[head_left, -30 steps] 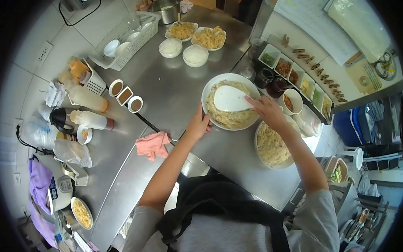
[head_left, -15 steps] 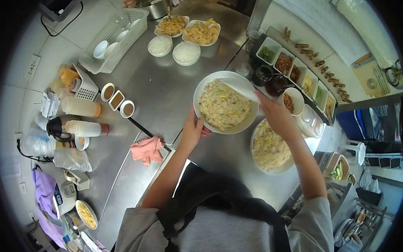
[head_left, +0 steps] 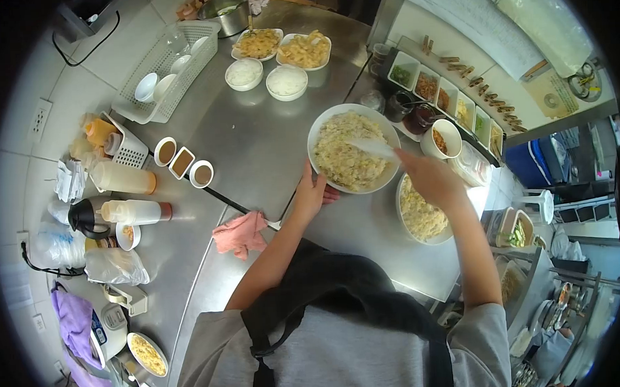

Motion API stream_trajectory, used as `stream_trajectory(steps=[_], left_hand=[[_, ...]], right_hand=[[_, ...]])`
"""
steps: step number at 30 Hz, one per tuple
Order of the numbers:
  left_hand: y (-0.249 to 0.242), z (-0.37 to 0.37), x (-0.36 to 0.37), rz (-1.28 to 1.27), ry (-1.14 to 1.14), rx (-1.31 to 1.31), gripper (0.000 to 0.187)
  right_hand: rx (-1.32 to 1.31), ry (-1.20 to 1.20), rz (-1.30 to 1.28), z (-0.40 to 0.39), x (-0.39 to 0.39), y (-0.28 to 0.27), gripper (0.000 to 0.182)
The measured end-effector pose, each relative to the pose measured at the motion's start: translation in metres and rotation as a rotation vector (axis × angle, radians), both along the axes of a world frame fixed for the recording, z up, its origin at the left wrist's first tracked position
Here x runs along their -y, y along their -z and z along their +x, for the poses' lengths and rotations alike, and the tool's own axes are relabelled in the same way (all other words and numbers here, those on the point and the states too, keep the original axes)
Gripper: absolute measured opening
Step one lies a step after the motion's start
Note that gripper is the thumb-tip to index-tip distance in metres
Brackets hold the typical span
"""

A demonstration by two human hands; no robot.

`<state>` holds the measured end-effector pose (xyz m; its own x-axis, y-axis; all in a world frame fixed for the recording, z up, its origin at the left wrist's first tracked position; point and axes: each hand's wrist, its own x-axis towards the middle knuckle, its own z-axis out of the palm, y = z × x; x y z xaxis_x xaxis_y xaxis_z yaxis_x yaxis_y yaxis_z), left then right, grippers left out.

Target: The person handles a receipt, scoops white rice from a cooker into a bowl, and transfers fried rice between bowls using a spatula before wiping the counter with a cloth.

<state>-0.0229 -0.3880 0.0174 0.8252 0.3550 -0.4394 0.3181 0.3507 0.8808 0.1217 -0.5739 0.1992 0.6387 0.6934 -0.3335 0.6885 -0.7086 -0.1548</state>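
My left hand (head_left: 313, 195) grips the near-left edge of a large white bowl (head_left: 313, 140), thumb at the rim and fingers underneath. The bowl is filled with fried rice (head_left: 339, 148) with pale yellow and green bits. A white rice paddle (head_left: 377, 148) is in my closed right hand (head_left: 429, 180), its blade over the rice, touching or just above it. Below my right forearm stands a second large bowl of fried rice (head_left: 420, 213), partly hidden by that arm.
Two bowls of white rice (head_left: 286, 81) and two plates of fried food (head_left: 304, 51) stand at the back. Sauce dishes (head_left: 182, 162), squeeze bottles (head_left: 136, 212) and a pink cloth (head_left: 240, 235) are leftward. Topping containers (head_left: 426, 87) and dark jars (head_left: 420, 118) line the right.
The paddle has swung from the bowl's upper-right rim to over the middle of the rice. My right hand has turned with it. The view has shifted slightly.
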Motion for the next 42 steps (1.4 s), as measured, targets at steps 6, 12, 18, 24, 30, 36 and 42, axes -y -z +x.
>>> stream_trajectory(steps=[6,12,18,24,30,36,42], left_hand=[[-0.002,0.004,-0.014,-0.135,0.109,-0.056,0.038],[-0.002,0.004,-0.018,-0.156,0.173,-0.064,0.035],[0.001,-0.009,-0.022,-0.200,0.196,-0.058,0.039],[0.024,-0.009,0.062,-0.245,0.575,-0.094,0.058],[0.018,0.038,0.155,-0.056,0.556,-0.029,0.073],[-0.005,0.038,0.158,0.006,0.500,0.000,0.074],[-0.009,0.038,0.165,0.123,0.441,-0.100,0.071]], right_hand=[[-0.024,0.070,0.060,-0.035,-0.027,0.037,0.042],[-0.017,0.216,0.083,-0.063,0.020,-0.008,0.040],[0.092,0.468,0.148,-0.080,0.100,-0.011,0.039],[0.238,0.394,-0.102,-0.051,0.123,0.007,0.039],[0.166,0.231,-0.101,-0.043,0.137,0.017,0.040],[0.113,0.068,-0.156,-0.023,0.171,-0.024,0.036],[0.052,-0.223,-0.072,0.044,0.145,-0.012,0.034]])
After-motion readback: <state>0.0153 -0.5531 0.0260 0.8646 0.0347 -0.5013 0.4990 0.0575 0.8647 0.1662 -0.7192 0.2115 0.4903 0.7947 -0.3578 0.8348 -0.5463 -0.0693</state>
